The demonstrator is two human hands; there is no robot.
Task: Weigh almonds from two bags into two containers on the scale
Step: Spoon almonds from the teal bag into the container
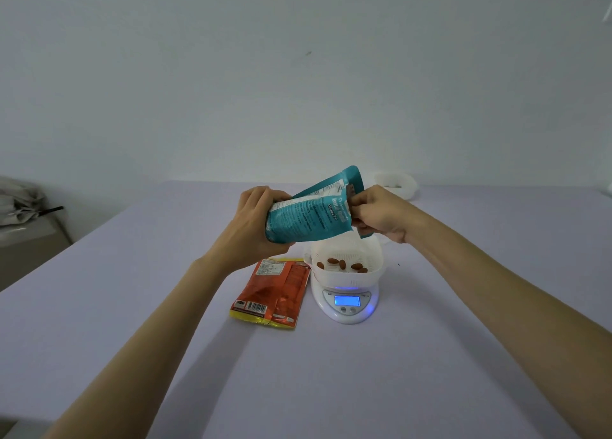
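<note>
The teal bag [311,212] hangs tilted between both hands, its long axis running from the left grip [255,226] at its bottom end across to the right grip [374,213] at its mouth. The left grip is wrapped tight around the base; the right grip's fingers are pinched at the opening. Directly below the right grip sits the white container [344,266] on the scale [346,303], holding a few almonds [341,265]. The orange bag [275,293] lies flat on the tabletop [430,356] below the left grip.
</note>
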